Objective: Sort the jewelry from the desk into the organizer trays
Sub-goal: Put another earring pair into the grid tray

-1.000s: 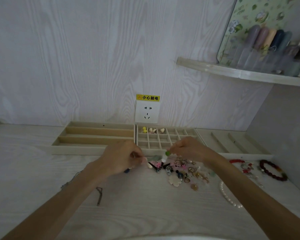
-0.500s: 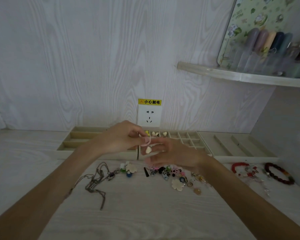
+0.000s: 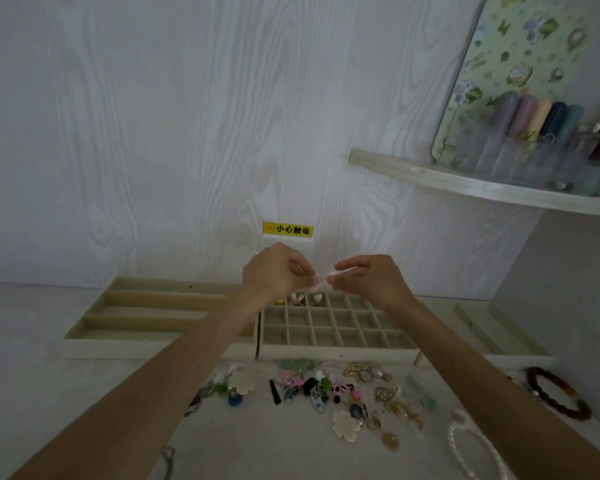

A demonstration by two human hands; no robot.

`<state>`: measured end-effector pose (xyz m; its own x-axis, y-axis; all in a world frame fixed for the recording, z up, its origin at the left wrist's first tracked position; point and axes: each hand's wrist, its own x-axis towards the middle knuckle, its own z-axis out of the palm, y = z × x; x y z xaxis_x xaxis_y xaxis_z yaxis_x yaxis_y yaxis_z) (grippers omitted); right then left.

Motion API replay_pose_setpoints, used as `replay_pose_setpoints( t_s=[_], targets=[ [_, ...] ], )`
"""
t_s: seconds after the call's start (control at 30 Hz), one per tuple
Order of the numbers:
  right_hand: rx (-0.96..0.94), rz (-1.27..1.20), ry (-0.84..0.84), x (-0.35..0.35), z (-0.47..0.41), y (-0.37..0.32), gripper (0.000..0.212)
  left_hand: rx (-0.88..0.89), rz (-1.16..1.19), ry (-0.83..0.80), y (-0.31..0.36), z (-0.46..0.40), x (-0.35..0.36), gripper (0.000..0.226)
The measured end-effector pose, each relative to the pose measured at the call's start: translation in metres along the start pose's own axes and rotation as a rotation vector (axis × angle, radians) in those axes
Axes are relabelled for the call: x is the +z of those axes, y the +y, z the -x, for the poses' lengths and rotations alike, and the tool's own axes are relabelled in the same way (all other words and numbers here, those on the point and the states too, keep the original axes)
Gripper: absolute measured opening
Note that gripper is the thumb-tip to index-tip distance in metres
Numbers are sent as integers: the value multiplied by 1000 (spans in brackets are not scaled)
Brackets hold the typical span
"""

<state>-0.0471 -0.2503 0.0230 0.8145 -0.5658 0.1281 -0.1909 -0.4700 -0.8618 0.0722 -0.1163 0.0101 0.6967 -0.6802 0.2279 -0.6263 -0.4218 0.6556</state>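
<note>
**Both hands raised over the grid tray, a small pink piece between them**

Left hand (image 3: 274, 271): lifted above the far row of the grid tray (image 3: 336, 327), fingers curled, fingertips pinching a small pink piece (image 3: 321, 280). Right hand (image 3: 368, 278): level with the left, just beside it, thumb and forefinger closed on the same piece from the other side. Both forearms reach in from the near edge.

Pink piece: blurred and tiny; its kind cannot be told.

Loose jewelry (image 3: 326, 389): spread on the desk below and between the forearms, nearer than the tray.

Long-slot tray (image 3: 146, 313): beyond the left forearm, partly covered by it.

Pearl strand (image 3: 471, 445): beside the right forearm, cut off at the frame's lower edge.

Dark bead bracelet (image 3: 555, 396): right of that forearm.
</note>
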Motion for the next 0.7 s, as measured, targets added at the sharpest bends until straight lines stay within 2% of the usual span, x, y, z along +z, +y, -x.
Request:
replay_pose_setpoints(
  t_s=[0.23, 0.43, 0.7],
  targets=[
    [-84, 296, 31, 10, -31, 31, 17, -6, -222, -35, -5, -15, 29, 19],
    [-169, 356, 23, 16, -39, 48, 16, 89, -373, 73, -2, -20, 45, 17],
    [-176, 387, -38, 20, -44, 52, 16, 130, -438, -20, -5, -20, 47, 19]
  ],
)
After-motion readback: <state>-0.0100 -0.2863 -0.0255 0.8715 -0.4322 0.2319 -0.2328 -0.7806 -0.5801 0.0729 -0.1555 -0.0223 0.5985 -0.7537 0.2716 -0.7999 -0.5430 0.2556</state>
